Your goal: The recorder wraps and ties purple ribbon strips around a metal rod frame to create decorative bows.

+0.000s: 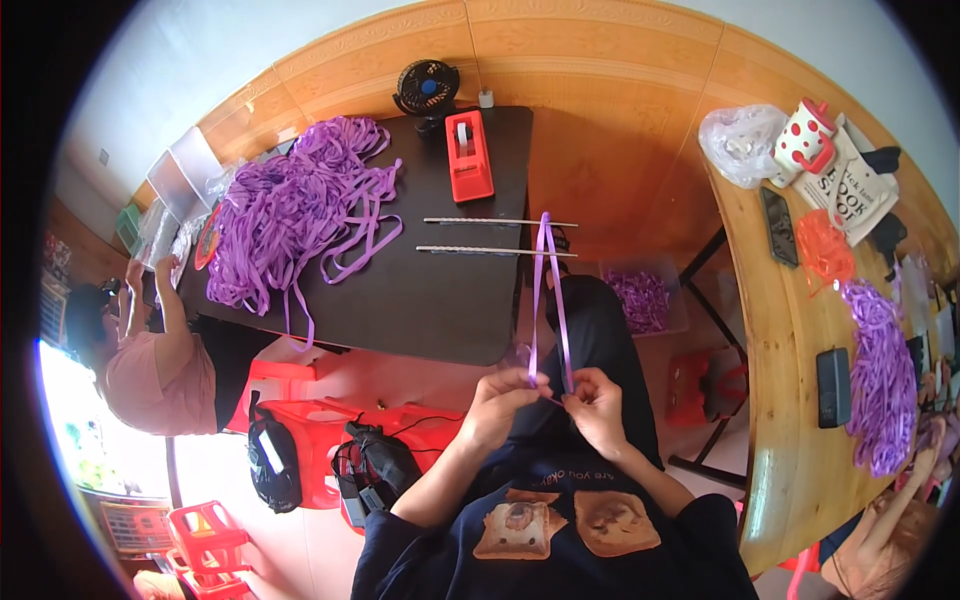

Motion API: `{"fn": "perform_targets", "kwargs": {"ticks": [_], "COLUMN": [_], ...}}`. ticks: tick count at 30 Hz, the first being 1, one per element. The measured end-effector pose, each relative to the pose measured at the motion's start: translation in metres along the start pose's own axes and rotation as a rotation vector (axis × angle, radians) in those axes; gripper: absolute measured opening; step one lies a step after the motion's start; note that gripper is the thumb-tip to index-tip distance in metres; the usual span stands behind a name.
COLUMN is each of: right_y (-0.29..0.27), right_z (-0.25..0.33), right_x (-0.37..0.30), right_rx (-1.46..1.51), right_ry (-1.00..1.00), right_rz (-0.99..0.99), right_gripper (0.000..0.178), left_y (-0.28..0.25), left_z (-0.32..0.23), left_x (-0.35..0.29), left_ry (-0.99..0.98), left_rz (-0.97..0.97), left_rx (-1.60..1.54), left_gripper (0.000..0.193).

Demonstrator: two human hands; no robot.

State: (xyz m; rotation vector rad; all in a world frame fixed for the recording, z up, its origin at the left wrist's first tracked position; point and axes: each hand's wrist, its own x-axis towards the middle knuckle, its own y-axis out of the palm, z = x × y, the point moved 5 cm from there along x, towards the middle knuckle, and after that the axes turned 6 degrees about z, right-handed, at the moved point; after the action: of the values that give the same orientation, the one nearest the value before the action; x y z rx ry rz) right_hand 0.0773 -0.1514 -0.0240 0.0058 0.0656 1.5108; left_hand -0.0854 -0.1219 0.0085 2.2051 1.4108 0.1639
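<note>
A narrow purple ribbon (pixel 558 310) runs in a long loop from the far metal rod (pixel 470 221) down to my two hands. The near metal rod (pixel 465 250) lies parallel to it, and both rods jut past the right edge of the dark table (pixel 430 320). Above my lap, my left hand (pixel 497 408) pinches one strand of the ribbon. Close to its right, my right hand (pixel 596 412) pinches the other strand, fingertips together. A short piece of ribbon spans the gap between the hands. A big heap of purple ribbon (pixel 290 215) covers the table's left part.
A red tape dispenser (pixel 472 170) and a black fan (pixel 427 92) stand at the table's back. Below its right edge sits a plastic bin (pixel 672 322) of ribbon pieces. The wooden table (pixel 785 400) at right bears a phone (pixel 779 228) and more ribbon. People work at both sides.
</note>
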Motion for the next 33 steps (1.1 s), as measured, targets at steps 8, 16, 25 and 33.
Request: {"fn": "perform_targets", "kwargs": {"ticks": [8,16,25,33], "right_y": [-0.069,-0.155,-0.183,-0.065], "right_z": [0.008,-0.001,-0.068,0.097], "right_x": [-0.015,-0.045,-0.058,0.005], "right_rx": [-0.061,-0.256,-0.39,-0.215], "right_ry": [-0.006,-0.1,0.003,-0.462], "right_rz": [-0.115,-0.434,-0.421,0.201], "right_gripper": [0.026,0.024,0.026,0.035], "left_y": [0.056,0.077,0.08,0.08], "left_z": [-0.017,-0.032,-0.016,-0.03], "left_x": [0.055,0.129,0.121,0.06], "left_ry": [-0.065,-0.157,-0.21,-0.319], "left_rz": [0.039,0.059,0.206,0.506], "left_rx": [-0.268,-0.343,0.186,0.159], "left_gripper": [0.018,0.016,0.029,0.026]}}
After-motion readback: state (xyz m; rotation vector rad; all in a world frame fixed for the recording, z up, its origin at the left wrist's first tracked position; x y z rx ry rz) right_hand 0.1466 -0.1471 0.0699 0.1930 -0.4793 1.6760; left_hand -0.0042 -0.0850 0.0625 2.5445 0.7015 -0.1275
